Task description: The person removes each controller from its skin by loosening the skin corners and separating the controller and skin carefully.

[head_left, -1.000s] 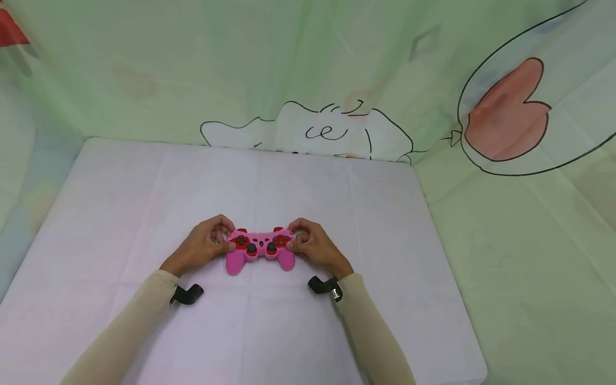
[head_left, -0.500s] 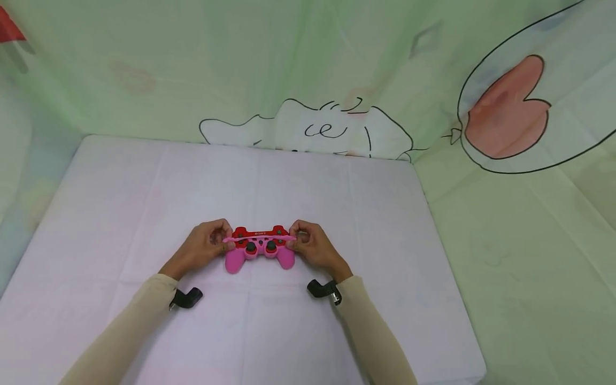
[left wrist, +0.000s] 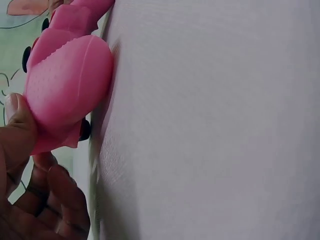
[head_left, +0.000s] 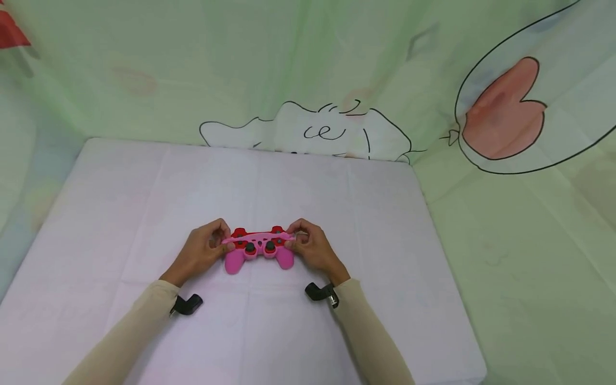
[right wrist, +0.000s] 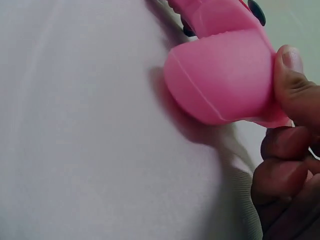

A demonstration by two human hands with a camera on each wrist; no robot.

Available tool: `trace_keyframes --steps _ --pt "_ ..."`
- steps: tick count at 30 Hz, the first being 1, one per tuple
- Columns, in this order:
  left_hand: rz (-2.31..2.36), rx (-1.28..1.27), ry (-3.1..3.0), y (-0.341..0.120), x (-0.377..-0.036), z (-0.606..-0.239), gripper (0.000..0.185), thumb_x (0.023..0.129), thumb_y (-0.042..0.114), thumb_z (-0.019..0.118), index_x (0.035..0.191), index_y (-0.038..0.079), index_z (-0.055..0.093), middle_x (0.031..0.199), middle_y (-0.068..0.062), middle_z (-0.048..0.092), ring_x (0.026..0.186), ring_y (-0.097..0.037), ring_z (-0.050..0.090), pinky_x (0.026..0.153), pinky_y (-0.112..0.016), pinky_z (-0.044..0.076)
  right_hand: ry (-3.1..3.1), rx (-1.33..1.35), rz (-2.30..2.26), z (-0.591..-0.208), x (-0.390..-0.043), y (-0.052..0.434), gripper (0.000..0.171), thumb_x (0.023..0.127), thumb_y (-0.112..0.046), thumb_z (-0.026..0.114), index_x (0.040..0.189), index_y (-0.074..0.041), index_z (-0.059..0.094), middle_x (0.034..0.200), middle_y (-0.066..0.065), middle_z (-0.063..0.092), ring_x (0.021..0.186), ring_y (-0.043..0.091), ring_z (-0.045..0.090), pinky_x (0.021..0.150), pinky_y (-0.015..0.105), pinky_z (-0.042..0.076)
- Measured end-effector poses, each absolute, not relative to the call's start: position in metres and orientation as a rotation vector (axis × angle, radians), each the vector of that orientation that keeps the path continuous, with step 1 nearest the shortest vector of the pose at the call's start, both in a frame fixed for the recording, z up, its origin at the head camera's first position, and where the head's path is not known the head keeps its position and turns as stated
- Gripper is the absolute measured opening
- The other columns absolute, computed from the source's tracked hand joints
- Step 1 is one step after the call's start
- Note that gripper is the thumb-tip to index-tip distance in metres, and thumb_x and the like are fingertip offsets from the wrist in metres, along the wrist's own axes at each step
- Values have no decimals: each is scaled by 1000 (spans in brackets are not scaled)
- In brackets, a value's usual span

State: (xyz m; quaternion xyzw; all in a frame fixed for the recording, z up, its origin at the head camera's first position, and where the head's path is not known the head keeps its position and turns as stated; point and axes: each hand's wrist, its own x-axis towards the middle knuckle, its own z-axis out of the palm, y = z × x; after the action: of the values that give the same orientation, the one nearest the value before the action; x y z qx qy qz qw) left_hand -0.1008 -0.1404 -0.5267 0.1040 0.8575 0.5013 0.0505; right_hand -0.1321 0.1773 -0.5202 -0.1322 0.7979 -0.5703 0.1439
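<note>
1. A green cloth (head_left: 308, 59) with cartoon drawings hangs behind the table and falls down past its right edge.
2. The table (head_left: 144, 182) is big and has a pale cloth on it. The cloth has soft fold lines.
3. Two arms in cream sleeves (head_left: 370, 337) come in from the near edge of the table. A small black camera clip (head_left: 187, 303) sits at each wrist.
4. The left hand (head_left: 199, 251) has curled fingers. It pinches the left end of the pink cover (head_left: 258, 247), with the thumb (left wrist: 17, 125) pressed on the cover's bumpy side.
5. The right hand (head_left: 313, 248) has curled fingers too. It pinches the right end of the same pink cover, with the thumb (right wrist: 295, 75) on top.
6. The red game controller (head_left: 260, 233) lies between the two hands, about midway between the left and right edges and nearer the near edge than the far edge. The pink cover is over its two handles and the front part. The red top edge shows above the pink.
7. Two dark thumb sticks (head_left: 249, 247) poke up through the pink cover in the middle.
</note>
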Motion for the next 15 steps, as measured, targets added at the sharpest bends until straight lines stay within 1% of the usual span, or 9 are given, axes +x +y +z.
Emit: trace_keyframes --steps 3,5,8,10,11,12,14,15 --pt "1478 342 2652 -139 -99 -525 24 93 17 83 100 18 60 76 0 53 73 -18 52 64 -24 41 2265 -367 -1644 -520 -132 176 18 94 0 77 106 -1 62 86 2 56 57 5 47 63 18 40" --pt "1431 366 2700 -138 -97 -524 24 93 16 83 99 19 60 72 1 51 68 -15 50 61 -25 40 2294 -372 -1622 -521 -130 175 16 96 0 76 103 -3 61 98 2 58 56 6 48 62 18 40" --pt "1366 404 2796 -135 -95 -523 25 92 15 83 98 20 60 71 3 50 63 -11 46 59 -26 36 2385 -398 -1566 -521 -126 174 16 98 -7 76 102 -9 61 89 4 55 57 6 43 58 20 35" --pt "1357 440 2850 -134 -93 -522 25 91 14 84 97 18 59 74 3 52 66 -11 47 60 -26 37 2470 -415 -1528 -522 -123 173 18 97 -12 78 104 -12 60 87 2 55 64 8 45 60 21 36" --pt "1358 453 2869 -133 -92 -522 26 91 14 84 98 17 59 78 2 54 69 -11 49 61 -27 39 2496 -417 -1523 -522 -121 172 20 97 -13 79 106 -14 61 89 2 58 68 9 47 61 21 38" --pt "1367 461 2879 -133 -91 -522 25 91 14 84 98 16 60 81 2 56 72 -12 51 63 -27 41 2520 -416 -1520 -522 -120 172 22 96 -14 79 109 -14 62 88 3 59 71 10 49 62 21 40" --pt "1392 458 2870 -133 -90 -523 25 91 14 84 101 15 61 90 0 60 81 -13 54 68 -27 44 2541 -419 -1532 -523 -119 172 29 95 -14 81 119 -16 65 103 1 65 77 12 53 66 22 42" --pt "1404 445 2853 -134 -89 -524 27 91 15 85 103 15 61 93 0 61 85 -14 56 70 -27 46 2529 -411 -1548 -524 -118 172 33 94 -13 81 124 -17 66 102 2 66 76 13 54 65 22 43"
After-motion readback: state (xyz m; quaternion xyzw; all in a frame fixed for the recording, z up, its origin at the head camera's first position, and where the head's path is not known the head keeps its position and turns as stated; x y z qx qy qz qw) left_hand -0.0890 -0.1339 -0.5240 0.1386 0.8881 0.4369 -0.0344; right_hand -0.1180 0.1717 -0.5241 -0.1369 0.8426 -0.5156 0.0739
